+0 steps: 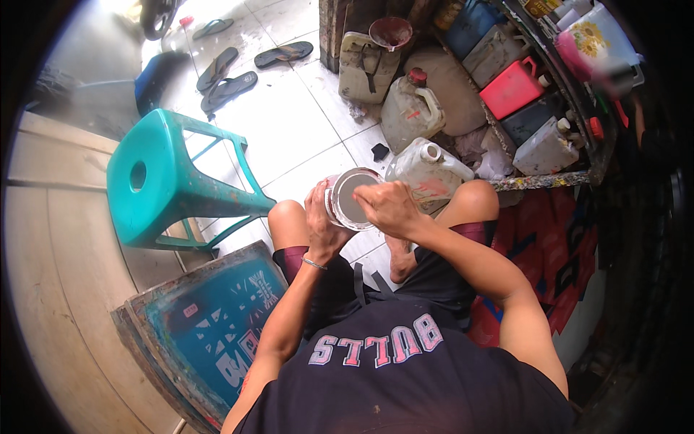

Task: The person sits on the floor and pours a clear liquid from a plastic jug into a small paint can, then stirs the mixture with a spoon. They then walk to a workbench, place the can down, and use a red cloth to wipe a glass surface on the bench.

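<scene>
The left hand (322,220) clasps the side of a round can (353,208) at the centre of the frame, the right hand (390,206) curls over its top, its hold unclear, and a turquoise stool (163,192) occupies the left.

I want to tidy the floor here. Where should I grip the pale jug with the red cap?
Probably its handle, from above: the jug seems upright, and the handle arches out right of its red cap. Another pale jug stands close in front, so a low reach looks awkward.
</scene>
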### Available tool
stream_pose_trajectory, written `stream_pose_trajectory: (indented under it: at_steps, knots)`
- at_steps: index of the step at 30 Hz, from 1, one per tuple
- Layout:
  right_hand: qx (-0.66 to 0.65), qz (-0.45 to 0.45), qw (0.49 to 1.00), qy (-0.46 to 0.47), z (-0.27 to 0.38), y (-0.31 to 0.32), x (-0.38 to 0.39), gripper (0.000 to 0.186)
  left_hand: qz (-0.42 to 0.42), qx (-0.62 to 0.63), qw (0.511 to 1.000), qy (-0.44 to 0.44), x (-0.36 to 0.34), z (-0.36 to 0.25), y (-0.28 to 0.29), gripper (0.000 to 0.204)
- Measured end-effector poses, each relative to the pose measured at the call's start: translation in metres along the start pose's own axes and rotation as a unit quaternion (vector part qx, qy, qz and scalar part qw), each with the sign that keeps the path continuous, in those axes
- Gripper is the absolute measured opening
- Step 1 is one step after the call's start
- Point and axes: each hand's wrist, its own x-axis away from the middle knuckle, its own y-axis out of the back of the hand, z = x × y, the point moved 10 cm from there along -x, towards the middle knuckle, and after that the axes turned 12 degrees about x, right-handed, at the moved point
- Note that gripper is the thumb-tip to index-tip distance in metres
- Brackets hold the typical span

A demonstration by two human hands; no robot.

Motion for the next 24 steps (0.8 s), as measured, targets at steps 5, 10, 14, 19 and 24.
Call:
stream_pose_trajectory:
  at_steps: [5, 10, 14, 19, 24]
  knots:
    - [0.095, 0.111, 0.989, 0.019, -0.004, -0.008, 0.001, 0.014, -0.016, 0.007, 0.999, 0.044, 0.004, 0.009, 0.012, 0.116]
    - [0.013, 0.016, 0.999, 0.032, 0.007, -0.009, 0.001, 0.012, -0.011, 0.053, 0.997, 0.056, 0.004, 0.013, 0.002, 0.107]
    - [0.090, 0.069, 0.994, -0.006, -0.021, -0.023, 0.015, 0.010, 0.007, 0.052, 0.998, 0.043, 0.028, 0.033, -0.008, 0.107]
    - [-0.017, 0.105, 0.994, 0.023, 0.004, -0.029, 0.004, 0.018, 0.016, 0.012, 0.999, 0.028, 0.011, 0.024, -0.001, 0.117]
    - [0.049, 0.112, 0.992, -0.007, -0.013, -0.020, -0.003, 0.018, 0.032, 0.019, 0.997, 0.063, 0.007, 0.028, -0.007, 0.119]
